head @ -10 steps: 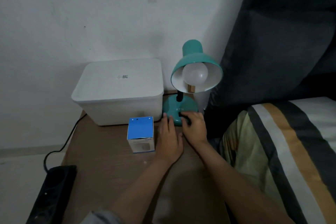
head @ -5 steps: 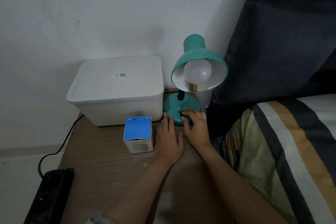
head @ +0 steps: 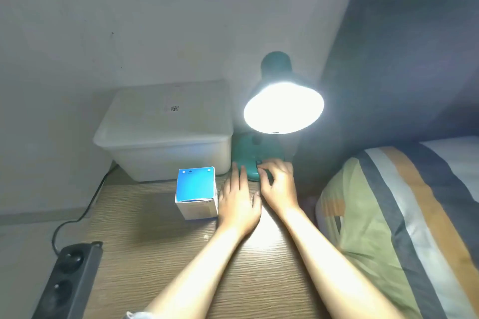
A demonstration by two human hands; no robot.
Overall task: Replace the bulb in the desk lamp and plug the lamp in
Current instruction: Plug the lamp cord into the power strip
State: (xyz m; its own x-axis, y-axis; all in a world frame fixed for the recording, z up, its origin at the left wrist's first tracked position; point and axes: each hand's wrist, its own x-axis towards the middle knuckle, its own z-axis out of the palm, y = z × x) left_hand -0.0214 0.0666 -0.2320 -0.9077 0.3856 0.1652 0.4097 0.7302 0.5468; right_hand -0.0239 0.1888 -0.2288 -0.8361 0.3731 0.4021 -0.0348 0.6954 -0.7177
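A teal desk lamp (head: 276, 67) stands at the back of the wooden table (head: 160, 246), and the bulb (head: 283, 109) in its shade glows brightly. My right hand (head: 278, 184) rests on the front of the lamp's round base (head: 246, 153), fingertips curled at the small black switch (head: 258, 162). Flat on the table just left of it lies my left hand (head: 239, 202), fingers straight and touching the base's edge. A blue-and-white bulb box (head: 196, 193) stands beside my left hand.
A white lidded plastic bin (head: 166, 132) sits against the wall left of the lamp. A black power strip (head: 68, 280) lies at the table's left front corner with a cable running back. A striped pillow or blanket (head: 404, 228) fills the right side.
The bulb was dark before and is lit now. My right fingers shifted slightly on the switch; my left hand stayed flat beside the base.
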